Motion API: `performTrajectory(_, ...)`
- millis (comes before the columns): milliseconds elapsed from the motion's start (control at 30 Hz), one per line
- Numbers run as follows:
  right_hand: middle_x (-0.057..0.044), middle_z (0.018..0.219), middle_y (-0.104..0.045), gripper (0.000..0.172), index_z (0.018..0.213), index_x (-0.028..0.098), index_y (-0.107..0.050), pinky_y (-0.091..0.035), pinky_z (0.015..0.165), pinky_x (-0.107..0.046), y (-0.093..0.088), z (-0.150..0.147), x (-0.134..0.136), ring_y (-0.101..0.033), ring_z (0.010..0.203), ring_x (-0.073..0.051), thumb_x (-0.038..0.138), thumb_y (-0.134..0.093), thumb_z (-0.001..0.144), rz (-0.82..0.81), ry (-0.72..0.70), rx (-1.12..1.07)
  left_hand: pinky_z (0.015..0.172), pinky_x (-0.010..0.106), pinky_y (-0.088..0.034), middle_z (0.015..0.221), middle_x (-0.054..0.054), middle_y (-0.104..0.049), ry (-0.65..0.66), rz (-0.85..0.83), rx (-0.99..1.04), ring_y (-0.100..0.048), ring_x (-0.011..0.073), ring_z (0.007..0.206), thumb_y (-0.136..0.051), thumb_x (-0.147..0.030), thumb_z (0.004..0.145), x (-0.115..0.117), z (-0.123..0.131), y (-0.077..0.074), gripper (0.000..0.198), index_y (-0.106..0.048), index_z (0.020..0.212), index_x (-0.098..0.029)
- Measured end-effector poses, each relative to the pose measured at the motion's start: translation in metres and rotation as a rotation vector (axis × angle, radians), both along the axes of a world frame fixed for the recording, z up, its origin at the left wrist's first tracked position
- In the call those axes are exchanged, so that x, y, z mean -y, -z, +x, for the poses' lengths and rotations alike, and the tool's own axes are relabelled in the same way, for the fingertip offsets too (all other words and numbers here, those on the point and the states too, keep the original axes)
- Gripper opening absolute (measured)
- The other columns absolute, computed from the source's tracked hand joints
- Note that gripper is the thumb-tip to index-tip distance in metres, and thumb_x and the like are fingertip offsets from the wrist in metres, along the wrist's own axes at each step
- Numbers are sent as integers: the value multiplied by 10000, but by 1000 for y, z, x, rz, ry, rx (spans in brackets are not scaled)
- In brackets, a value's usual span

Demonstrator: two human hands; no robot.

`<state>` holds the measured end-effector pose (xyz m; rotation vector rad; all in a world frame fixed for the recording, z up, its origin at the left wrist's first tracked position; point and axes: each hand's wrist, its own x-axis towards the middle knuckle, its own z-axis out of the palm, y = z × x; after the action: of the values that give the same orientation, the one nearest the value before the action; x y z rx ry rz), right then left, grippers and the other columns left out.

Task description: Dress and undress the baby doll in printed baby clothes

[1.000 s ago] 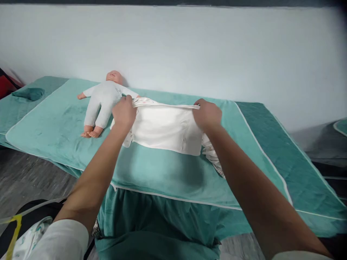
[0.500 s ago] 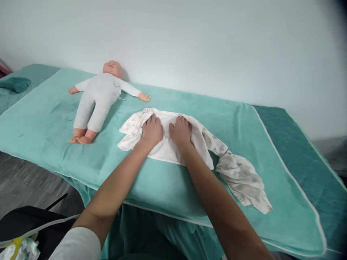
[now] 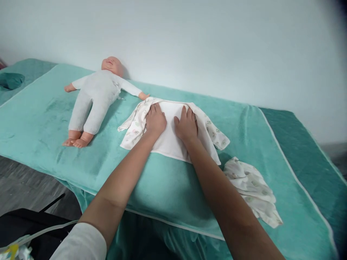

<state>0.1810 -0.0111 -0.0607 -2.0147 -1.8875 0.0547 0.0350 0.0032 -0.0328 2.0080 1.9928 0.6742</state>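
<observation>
A small white baby shirt [image 3: 170, 142] with a faint print lies opened out on the green bed, its plain inner side facing up. Flat on the left side of its inner cloth rests my left hand [image 3: 156, 120], near the collar. My right hand [image 3: 186, 124] presses on the right side with fingers spread. Both hands are open and grip nothing I can see. The shirt's upper left edge reaches the hand of a baby doll [image 3: 99, 90] in a pale suit, lying on its back. To the right is a crumpled printed baby garment [image 3: 252, 189], partly behind my right forearm.
The bed's green cover [image 3: 81, 169] has white piping and runs along a pale wall [image 3: 206, 47]. At the lower left stand a black chair or bag [image 3: 29, 224] and a yellow-and-white packet [image 3: 17, 252], cut off by the frame.
The shirt has shifted away from me, towards the wall, with my hands on it. Its right sleeve now lies apart from the crumpled garment, and its left shoulder is closer to the doll's hand.
</observation>
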Motion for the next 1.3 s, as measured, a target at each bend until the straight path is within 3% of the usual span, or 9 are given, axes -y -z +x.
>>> performTrajectory(367,-276,1684,-367,709,1626,-16,-325,-290,1272,-523,7,7,-12,-377,1539,-396,422,-314,1068,-118,-20,-4,1306,433,-326,1639,221,-476,32,-45,-142,-417,338,1560,-333,-371,1080,-9,-7,13,606,-414,1577,-34)
performTrajectory(633,-285,1662,-401,694,1604,-17,-364,-305,1254,-552,10,5,-14,-397,1520,-407,413,-306,1063,-102,-24,-15,1270,432,-379,1601,214,-522,29,-86,-138,-470,318,1522,-324,-391,1083,-7,-6,13,570,-473,1533,-73)
performTrajectory(1300,-285,1637,-429,667,1590,-21,-388,-305,1250,-528,7,2,-10,-426,1482,-399,384,-313,1066,-81,-30,30,1287,435,-349,1616,238,-491,43,-85,-140,-446,327,1534,-338,-366,1082,-9,-5,17,588,-439,1548,-22)
